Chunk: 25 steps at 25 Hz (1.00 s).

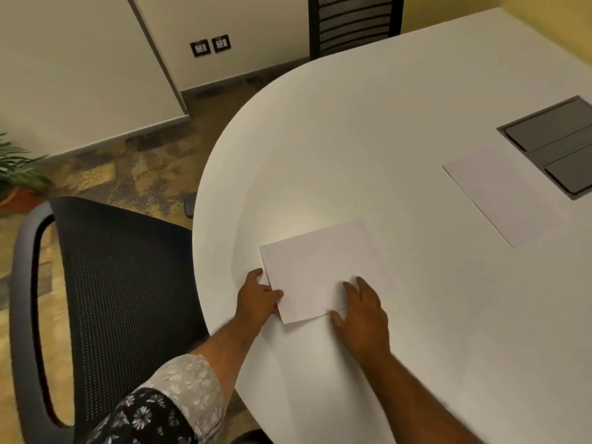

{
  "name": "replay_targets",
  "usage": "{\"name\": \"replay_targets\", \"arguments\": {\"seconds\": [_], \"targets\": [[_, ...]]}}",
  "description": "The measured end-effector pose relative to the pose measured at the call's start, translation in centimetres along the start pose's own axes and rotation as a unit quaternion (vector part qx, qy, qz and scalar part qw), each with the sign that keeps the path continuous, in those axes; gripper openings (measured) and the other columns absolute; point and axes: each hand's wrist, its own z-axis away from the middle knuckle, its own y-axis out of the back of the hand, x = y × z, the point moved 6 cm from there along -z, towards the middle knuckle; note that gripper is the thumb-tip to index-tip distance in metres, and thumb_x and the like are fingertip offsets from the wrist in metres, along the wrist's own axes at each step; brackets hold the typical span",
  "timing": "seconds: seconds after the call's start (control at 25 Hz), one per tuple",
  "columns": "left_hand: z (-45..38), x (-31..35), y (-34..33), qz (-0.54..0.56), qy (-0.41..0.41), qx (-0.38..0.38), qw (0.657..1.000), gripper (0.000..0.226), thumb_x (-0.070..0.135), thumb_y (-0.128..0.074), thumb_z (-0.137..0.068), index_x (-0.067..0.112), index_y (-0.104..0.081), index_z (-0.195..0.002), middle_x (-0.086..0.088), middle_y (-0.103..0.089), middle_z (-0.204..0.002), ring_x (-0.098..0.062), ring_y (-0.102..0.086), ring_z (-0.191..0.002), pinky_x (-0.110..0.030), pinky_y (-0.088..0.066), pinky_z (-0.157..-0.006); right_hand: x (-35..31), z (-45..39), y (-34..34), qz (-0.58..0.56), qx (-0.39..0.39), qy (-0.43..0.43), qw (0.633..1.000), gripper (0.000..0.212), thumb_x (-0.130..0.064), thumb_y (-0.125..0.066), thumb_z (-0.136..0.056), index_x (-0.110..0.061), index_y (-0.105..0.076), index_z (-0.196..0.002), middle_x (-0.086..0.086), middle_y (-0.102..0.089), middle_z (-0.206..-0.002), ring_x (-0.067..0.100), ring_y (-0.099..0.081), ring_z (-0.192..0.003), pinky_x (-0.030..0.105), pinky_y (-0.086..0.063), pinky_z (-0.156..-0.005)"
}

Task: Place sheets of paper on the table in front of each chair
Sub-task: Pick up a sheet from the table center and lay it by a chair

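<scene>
A white sheet of paper [317, 267] lies flat on the white rounded table [368, 139], near its left edge, by a black mesh chair [121, 283]. My left hand [258, 298] grips the sheet's near-left corner, thumb on top. My right hand [363, 307] rests flat on the sheet's near-right edge with fingers spread. A second sheet [499, 193] lies further right on the table. Another black mesh chair [352, 24] stands at the table's far end.
A grey cable box lid [557, 145] is set into the table at the right, touching the second sheet's far corner. A potted plant [16, 174] stands on the floor at the left. Wall sockets [209, 44] and cabinets line the back.
</scene>
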Motion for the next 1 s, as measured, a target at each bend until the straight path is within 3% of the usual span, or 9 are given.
{"name": "replay_targets", "arguments": {"seconds": [0.12, 0.28, 0.36, 0.44, 0.56, 0.68, 1.0], "targets": [[-0.4, -1.0, 1.4, -0.026, -0.007, 0.002, 1.0, 0.085, 0.001, -0.08, -0.085, 0.02, -0.038, -0.157, -0.014, -0.068, -0.103, -0.027, -0.072, -0.092, -0.05, -0.065, -0.084, 0.4, -1.6, -0.9, 0.055, -0.059, 0.013, 0.997, 0.08, -0.061, -0.056, -0.096, -0.033, -0.025, -0.164, 0.0, -0.009, -0.177, 0.028, -0.011, -0.162, 0.053, -0.025, -0.125], [0.3, -1.7, 3.1, -0.089, -0.019, 0.005, 0.996, 0.086, 0.009, -0.084, -0.085, 0.023, -0.037, -0.156, -0.006, -0.07, -0.092, -0.021, -0.073, -0.084, -0.041, -0.065, -0.086, -0.9, -2.6, -1.6, 0.09, -0.071, 0.042, 0.993, 0.079, -0.061, -0.056, -0.096, -0.034, -0.025, -0.164, 0.001, -0.007, -0.177, 0.028, -0.008, -0.163, 0.055, -0.025, -0.125], [1.1, -1.7, 4.3, -0.182, -0.06, 0.036, 0.981, 0.086, 0.02, -0.085, -0.086, 0.026, -0.036, -0.156, -0.002, -0.07, -0.109, -0.018, -0.071, -0.096, -0.038, -0.062, -0.091, -1.6, -3.1, -1.6, 0.094, -0.069, 0.049, 0.992, 0.079, -0.057, -0.058, -0.097, -0.034, -0.024, -0.164, 0.0, -0.007, -0.177, 0.028, -0.007, -0.163, 0.055, -0.025, -0.126], [1.7, -1.3, 4.7, -0.297, -0.148, 0.055, 0.942, 0.084, 0.03, -0.083, -0.086, 0.03, -0.036, -0.156, 0.003, -0.054, -0.144, -0.018, -0.058, -0.128, -0.039, -0.056, -0.104, -2.2, -3.3, -1.7, 0.092, -0.063, 0.052, 0.992, 0.079, -0.056, -0.059, -0.097, -0.034, -0.024, -0.164, 0.0, -0.006, -0.177, 0.028, -0.007, -0.163, 0.056, -0.025, -0.126], [2.0, -1.8, 3.1, -0.419, -0.234, -0.021, 0.877, 0.092, 0.047, -0.08, -0.086, 0.032, -0.031, -0.162, 0.007, -0.022, -0.173, -0.018, -0.022, -0.158, -0.041, -0.031, -0.127, -2.3, -3.2, -1.8, 0.096, -0.064, 0.048, 0.992, 0.078, -0.056, -0.057, -0.098, -0.034, -0.022, -0.165, 0.0, -0.004, -0.177, 0.028, -0.005, -0.163, 0.057, -0.024, -0.125], [1.9, -2.6, 2.3, -0.468, -0.231, -0.048, 0.851, 0.098, 0.059, -0.072, -0.088, 0.029, -0.02, -0.167, 0.006, -0.004, -0.177, -0.02, -0.005, -0.163, -0.043, -0.012, -0.132, -2.3, -3.2, -1.8, 0.097, -0.07, 0.048, 0.992, 0.078, -0.055, -0.056, -0.1, -0.034, -0.02, -0.166, 0.0, -0.001, -0.177, 0.028, -0.002, -0.163, 0.058, -0.022, -0.126], [1.7, -2.2, 2.4, -0.476, -0.231, -0.022, 0.848, 0.104, 0.057, -0.077, -0.085, 0.025, -0.021, -0.167, 0.004, -0.006, -0.177, -0.021, -0.01, -0.163, -0.044, -0.019, -0.131, -2.2, -3.0, -2.0, 0.097, -0.07, 0.05, 0.992, 0.077, -0.055, -0.053, -0.102, -0.034, -0.016, -0.167, -0.001, 0.001, -0.178, 0.028, -0.001, -0.163, 0.058, -0.019, -0.126]]}}
